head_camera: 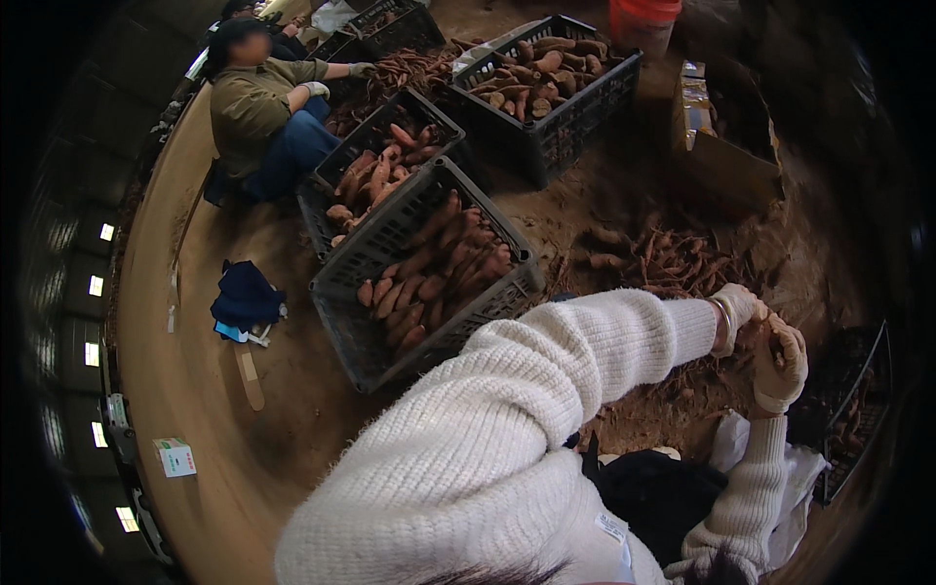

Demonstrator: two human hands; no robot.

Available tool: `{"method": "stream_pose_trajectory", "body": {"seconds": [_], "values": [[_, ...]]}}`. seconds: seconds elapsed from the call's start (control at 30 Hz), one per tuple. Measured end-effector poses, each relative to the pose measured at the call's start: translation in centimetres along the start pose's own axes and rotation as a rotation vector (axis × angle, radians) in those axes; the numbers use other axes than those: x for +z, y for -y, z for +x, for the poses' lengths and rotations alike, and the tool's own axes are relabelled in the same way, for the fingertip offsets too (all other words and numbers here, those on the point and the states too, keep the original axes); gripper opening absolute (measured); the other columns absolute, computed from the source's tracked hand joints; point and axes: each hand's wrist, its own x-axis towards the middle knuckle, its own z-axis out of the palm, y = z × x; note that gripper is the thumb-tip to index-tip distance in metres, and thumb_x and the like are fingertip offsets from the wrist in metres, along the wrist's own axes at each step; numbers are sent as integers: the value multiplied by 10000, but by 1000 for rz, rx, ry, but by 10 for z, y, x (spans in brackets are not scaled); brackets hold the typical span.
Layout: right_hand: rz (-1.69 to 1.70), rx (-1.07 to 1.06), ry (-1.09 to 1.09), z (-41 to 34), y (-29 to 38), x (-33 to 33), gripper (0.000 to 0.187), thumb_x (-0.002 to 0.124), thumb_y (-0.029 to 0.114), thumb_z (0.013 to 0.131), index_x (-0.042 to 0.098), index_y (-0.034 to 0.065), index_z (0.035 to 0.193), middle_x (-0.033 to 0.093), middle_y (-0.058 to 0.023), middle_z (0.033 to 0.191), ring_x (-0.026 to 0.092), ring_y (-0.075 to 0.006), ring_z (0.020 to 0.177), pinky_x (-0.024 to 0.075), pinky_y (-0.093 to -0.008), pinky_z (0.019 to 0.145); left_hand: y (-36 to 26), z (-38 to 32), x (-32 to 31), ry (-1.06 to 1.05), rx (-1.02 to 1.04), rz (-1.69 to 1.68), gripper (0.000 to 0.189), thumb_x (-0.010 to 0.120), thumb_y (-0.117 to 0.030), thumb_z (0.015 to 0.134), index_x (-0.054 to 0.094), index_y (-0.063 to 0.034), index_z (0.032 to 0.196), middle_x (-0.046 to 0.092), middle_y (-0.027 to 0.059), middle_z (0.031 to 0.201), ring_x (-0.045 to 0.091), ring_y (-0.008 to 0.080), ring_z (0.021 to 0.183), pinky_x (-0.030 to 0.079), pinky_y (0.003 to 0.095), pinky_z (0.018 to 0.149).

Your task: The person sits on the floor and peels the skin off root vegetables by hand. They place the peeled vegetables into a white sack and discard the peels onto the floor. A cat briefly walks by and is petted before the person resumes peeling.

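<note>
My left hand [738, 308], in a pale glove with a bracelet at the wrist, reaches in over a pile of thin sweet potatoes [669, 263]. Its fingers meet those of my right hand [782, 365], also gloved and curled. Something reddish-brown shows between the hands, perhaps a root; the fingers hide most of it, and which hand grips it is unclear. Left of the pile, a tilted black plastic crate [344, 322] holds neatly laid sweet potatoes [431, 281]. Loose roots and soil lie beneath both hands.
More black crates of sweet potatoes [545, 142] stand beyond, one [855, 417] at right. A cardboard box [724, 164] and a red bucket [643, 25] are behind the pile. A gloved co-worker [256, 110] sits upper left. White plastic sacking [797, 482] lies beside my right forearm.
</note>
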Motion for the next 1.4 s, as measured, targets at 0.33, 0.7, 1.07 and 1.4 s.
{"method": "stream_pose_trajectory", "body": {"seconds": [0.33,0.7,1.07,1.4], "values": [[71,-31,-92,-5,-27,-19,340,662,226,751,601,-26,971,609,-149,1033,586,-264,974,454,-373,869,-17,-24,7,194,8,-362,34,598,-59,806,624,-62,828,618,39,704,583,120,561,487,254,463],[1204,1238,-435,3,-16,-18,76,646,120,816,610,64,852,615,-17,731,584,-144,601,520,-299,466,-12,-24,9,21,718,825,203,694,-25,767,665,-10,967,659,56,903,596,88,786,490,214,695],[1224,1260,-311,-6,-24,-29,215,726,83,758,622,24,937,638,-57,793,612,-144,644,516,-258,540,-5,-25,20,-23,666,858,127,676,-78,779,665,11,869,634,34,743,557,78,655,455,215,596],[878,1160,-194,2,-18,-24,285,775,78,703,617,13,931,634,-53,872,590,-116,728,529,-248,626,-8,-31,23,12,700,979,135,664,-99,807,659,27,854,648,53,725,572,91,588,476,226,559]]}}
